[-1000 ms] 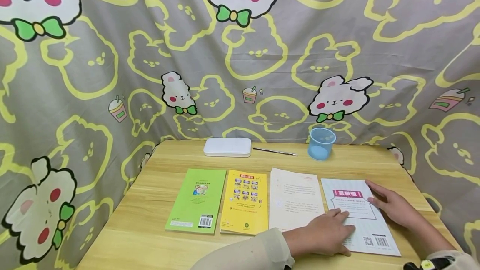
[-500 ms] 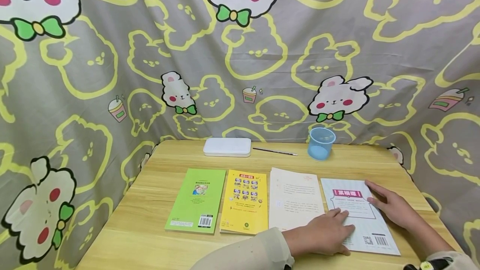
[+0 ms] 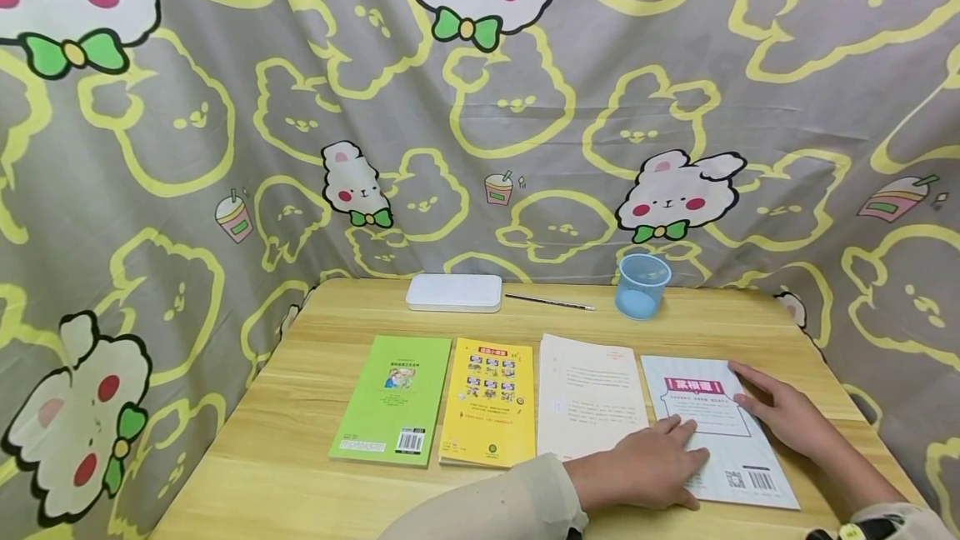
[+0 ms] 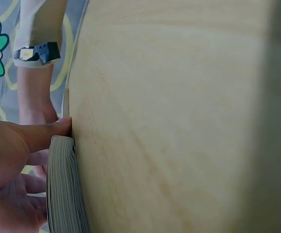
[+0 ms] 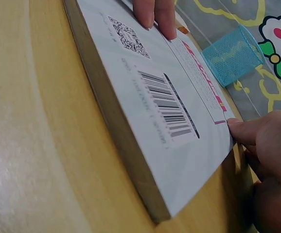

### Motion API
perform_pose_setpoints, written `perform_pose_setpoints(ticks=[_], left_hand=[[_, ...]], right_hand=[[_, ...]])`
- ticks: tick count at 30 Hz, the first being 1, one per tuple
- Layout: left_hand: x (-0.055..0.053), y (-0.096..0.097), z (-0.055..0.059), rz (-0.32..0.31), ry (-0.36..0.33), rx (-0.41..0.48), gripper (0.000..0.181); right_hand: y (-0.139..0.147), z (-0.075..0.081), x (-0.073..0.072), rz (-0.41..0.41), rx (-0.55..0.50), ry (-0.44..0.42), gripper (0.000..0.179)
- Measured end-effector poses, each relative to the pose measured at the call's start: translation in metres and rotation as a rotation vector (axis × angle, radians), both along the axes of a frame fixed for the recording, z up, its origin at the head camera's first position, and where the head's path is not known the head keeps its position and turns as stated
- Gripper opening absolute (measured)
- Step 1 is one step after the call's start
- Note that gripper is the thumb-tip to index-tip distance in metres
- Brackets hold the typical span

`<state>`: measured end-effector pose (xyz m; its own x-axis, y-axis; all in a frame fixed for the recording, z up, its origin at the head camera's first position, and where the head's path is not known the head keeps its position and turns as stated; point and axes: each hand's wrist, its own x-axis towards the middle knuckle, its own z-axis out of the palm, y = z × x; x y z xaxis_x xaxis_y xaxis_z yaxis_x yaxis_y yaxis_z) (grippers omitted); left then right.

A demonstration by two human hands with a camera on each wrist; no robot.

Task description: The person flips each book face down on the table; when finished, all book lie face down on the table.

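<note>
A pale blue book (image 3: 723, 457) with a pink title block and a barcode lies flat on the table at the right. My left hand (image 3: 648, 467) reaches over its left side, fingertips resting on the cover. In the left wrist view the left thumb lies at the end of the book's thick page block (image 4: 62, 189). From the right, my right hand (image 3: 787, 411) holds the book's edge, thumb on the cover and index finger by the far corner. The right wrist view shows that thumb (image 5: 245, 130) on the cover, its other fingers beside the edge and partly hidden.
Left of the book lie a cream book (image 3: 592, 394), a yellow book (image 3: 491, 427) and a green book (image 3: 393, 411) in a row. Behind them are a white case (image 3: 454, 293), a pencil (image 3: 550, 302) and a blue mesh cup (image 3: 642, 288). A patterned curtain (image 3: 525, 132) surrounds the table (image 3: 262, 432).
</note>
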<state>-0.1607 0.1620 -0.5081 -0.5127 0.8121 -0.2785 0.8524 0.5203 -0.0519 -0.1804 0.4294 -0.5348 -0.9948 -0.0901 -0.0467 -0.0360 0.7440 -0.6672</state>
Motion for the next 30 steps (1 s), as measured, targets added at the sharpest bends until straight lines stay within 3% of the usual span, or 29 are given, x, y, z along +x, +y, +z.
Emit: perform_pose_setpoints(ticks=[18, 25, 30], left_hand=[[0.0007, -0.0014, -0.0003, 0.017, -0.032, 0.002, 0.069], [0.0028, -0.0042, 0.0007, -0.031, 0.014, -0.008, 0.069], [0.0028, -0.0093, 0.0018, -0.055, 0.01, -0.007, 0.07]], right_hand=[[-0.0004, -0.0011, 0.0008, -0.012, 0.036, 0.005, 0.07], [0.0, -0.0008, 0.001, -0.015, 0.04, 0.007, 0.07], [-0.0009, 0.0008, 0.0012, -0.031, 0.033, -0.001, 0.072]])
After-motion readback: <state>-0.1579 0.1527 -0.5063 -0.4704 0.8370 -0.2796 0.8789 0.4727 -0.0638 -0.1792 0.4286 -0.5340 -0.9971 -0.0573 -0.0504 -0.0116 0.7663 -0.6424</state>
